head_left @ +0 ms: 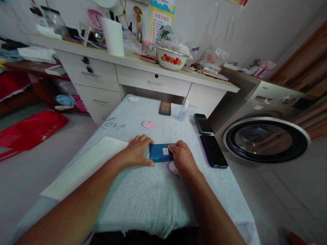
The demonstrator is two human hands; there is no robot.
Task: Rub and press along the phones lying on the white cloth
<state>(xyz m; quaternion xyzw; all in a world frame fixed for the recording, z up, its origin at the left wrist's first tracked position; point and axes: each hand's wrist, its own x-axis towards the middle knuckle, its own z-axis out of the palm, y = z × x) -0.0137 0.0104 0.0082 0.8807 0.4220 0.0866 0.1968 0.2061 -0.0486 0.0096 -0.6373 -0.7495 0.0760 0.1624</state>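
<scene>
A blue smartphone (156, 153) lies back up on the cloth-covered table, a small white label on its back. My left hand (139, 151) grips its left end, thumb at the near edge and fingers at the far edge. My right hand (182, 156) is closed over the right end, fingers pressed down on the back. A small pale orange edge shows under those fingertips; what it belongs to is mostly hidden. To the right lie two dark phones, screens up: a smaller one (203, 123) farther back and a larger one (214, 151) nearer.
A clear spray bottle (183, 111) stands toward the table's back, beside a blurred brown card (165, 108). A long white sheet (87, 166) lies under my left forearm. Behind is a white desk (153, 80) with a flowered bowl (171, 59); a washing machine (265, 102) stands right.
</scene>
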